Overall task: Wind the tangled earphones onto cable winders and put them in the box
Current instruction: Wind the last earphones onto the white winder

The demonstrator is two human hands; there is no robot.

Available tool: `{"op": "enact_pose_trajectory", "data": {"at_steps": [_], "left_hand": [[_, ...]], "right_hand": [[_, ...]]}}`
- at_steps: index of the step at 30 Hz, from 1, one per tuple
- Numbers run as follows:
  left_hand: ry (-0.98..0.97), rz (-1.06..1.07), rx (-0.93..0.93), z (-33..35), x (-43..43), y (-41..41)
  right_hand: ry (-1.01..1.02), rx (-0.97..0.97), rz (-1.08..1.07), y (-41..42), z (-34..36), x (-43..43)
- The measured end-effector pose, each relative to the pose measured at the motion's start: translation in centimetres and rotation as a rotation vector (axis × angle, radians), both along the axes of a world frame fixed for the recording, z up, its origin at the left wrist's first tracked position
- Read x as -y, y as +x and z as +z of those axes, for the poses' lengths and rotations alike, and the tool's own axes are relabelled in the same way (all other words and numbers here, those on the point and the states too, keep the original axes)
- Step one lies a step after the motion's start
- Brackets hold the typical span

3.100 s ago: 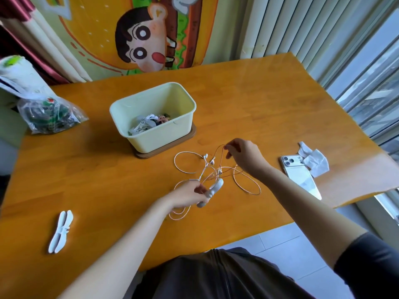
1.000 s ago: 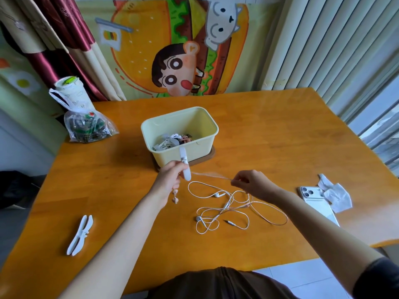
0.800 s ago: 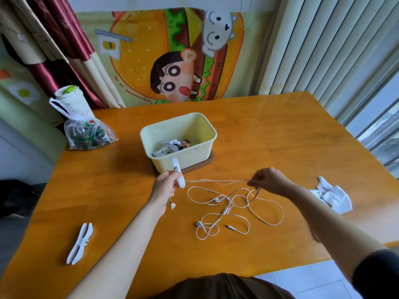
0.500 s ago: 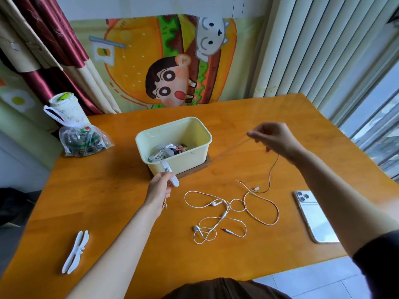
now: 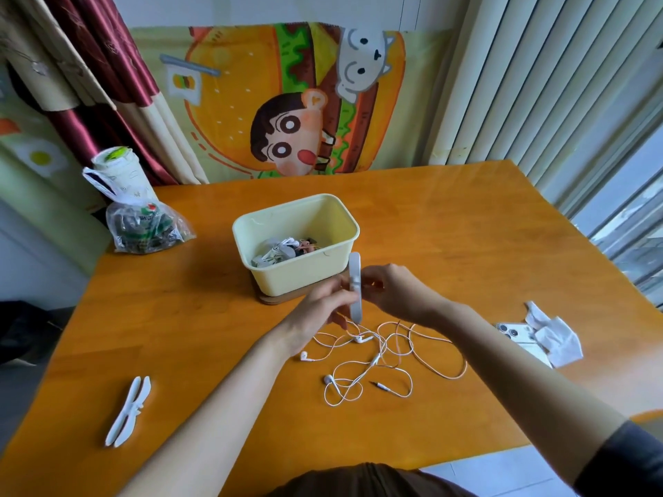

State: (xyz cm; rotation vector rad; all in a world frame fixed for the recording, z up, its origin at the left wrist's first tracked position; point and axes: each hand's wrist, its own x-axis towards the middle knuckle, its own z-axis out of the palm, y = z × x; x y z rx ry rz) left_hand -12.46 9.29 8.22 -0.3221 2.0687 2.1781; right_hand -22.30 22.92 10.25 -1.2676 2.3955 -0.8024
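White plastic cable winder [image 5: 355, 281] held upright in the left hand [image 5: 323, 310], just in front of the pale yellow box [image 5: 297, 245].

Left hand grips the winder by its lower half, above the wooden bench [image 5: 466, 245]. Right hand [image 5: 391, 292] is just beside it, fingers curled in at the winder's middle; whether they pinch any cable I cannot tell, as the strand is too thin there. White earphones [image 5: 376, 356] lie in loose tangled loops on the bench below both hands, with one strand rising to the left hand. The box holds a few small bundles. Spare winder [image 5: 129, 410] lies flat near the left edge, well apart. Phone [image 5: 516, 335] and crumpled tissue [image 5: 552, 335] lie at the right, touching.
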Motion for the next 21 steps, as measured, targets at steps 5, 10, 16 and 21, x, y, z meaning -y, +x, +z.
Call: {"op": "enact_pose_trajectory", "data": {"at_steps": [5,10,16,21], "left_hand": [[0.007,0.085,0.032,-0.6,0.5,0.1],[0.025,0.352,0.004,-1.3,2.2,0.1],[-0.109,0.285,0.036,-1.5,1.9,0.7],[-0.057,0.107,-0.002,-0.1,-0.1,0.7]], "right_hand": [[0.046,0.085,-0.098,-0.7,-0.5,-1.6],[0.214,0.181,-0.213,-1.6,-3.4,-5.0],[0.290,0.006,-0.370,-2.5,-4.7,-7.1],[0.145,-0.107,-0.103,-0.1,-2.0,-3.5]]}}
